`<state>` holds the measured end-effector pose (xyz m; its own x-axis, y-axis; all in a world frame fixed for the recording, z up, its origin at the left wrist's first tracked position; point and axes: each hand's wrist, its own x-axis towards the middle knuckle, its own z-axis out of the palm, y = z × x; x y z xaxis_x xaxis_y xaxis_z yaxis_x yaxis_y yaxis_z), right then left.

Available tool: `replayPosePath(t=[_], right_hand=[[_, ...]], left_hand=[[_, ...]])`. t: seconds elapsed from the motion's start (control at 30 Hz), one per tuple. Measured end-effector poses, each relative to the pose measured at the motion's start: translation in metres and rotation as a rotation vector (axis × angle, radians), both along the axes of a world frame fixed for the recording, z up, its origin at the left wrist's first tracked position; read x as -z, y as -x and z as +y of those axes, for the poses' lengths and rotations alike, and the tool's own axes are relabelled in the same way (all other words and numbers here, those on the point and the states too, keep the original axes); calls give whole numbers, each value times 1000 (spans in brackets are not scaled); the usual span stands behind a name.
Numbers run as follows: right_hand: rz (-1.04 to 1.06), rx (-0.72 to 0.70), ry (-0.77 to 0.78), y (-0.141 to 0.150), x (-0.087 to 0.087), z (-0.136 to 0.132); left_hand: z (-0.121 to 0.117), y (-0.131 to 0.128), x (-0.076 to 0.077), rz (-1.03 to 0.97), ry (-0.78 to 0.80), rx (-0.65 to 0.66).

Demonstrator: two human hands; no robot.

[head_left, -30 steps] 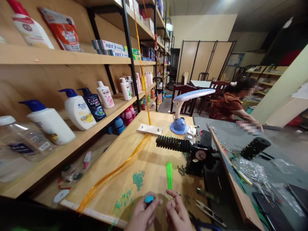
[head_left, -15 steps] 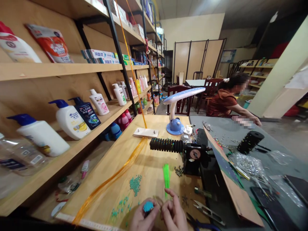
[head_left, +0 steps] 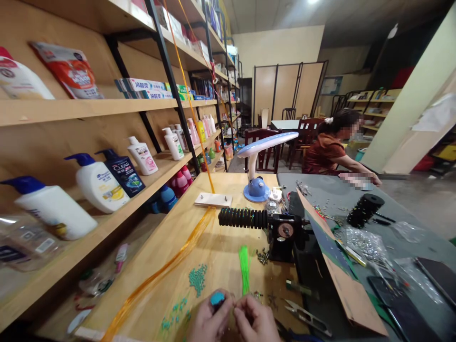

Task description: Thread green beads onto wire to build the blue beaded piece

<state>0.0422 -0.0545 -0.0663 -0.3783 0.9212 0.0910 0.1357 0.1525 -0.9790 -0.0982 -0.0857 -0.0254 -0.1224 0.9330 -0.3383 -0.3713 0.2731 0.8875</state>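
the left hand [head_left: 210, 319] curls round a small blue-topped piece [head_left: 217, 298], gripping it low over the near edge of the wooden table [head_left: 171, 266]. its top is bright turquoise-blue, rounded and bumpy in texture; the side just below looks dark, and the rest is hidden by the fingers. the right hand [head_left: 254, 319] sits just beside, thumb and fingers drawn narrow together near the left fingertips; whether they pinch anything, i cannot tell. ahead lie green strands [head_left: 244, 270] and, to their left, a patch of turquoise beads [head_left: 197, 280].

on the shelves, a navy pump bottle [head_left: 123, 175] and a white pump bottle [head_left: 143, 156] with pink on its label both read "clear". toothpaste-style boxes [head_left: 146, 86] read "冷酸灵". print on the red-orange pouch [head_left: 73, 71] is too blurred to read surely.
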Motion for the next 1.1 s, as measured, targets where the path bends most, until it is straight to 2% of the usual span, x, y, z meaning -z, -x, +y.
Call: replayPosePath(t=[0.07,0.13,0.23,0.33,0.47,0.7,1.1], right_hand=[[49,47,29,3,3,2],[148,68,133,7,6,2],[268,78,266,12,5,0],[318,71,320,16,1,-2],[359,71,352,22,-1,-5],[366,86,363,26,-6,-9],[412,59,389,31,-16,-8]], left_hand=[[3,2,2,-18,5,24],[6,4,1,-52,58,60],[11,6,-4,-122,147,107],[14,5,-10,-164,164,124],[13,3,-11,-180,145,129],[14,3,-1,-136,176,112],[14,4,8,-148,107,83]])
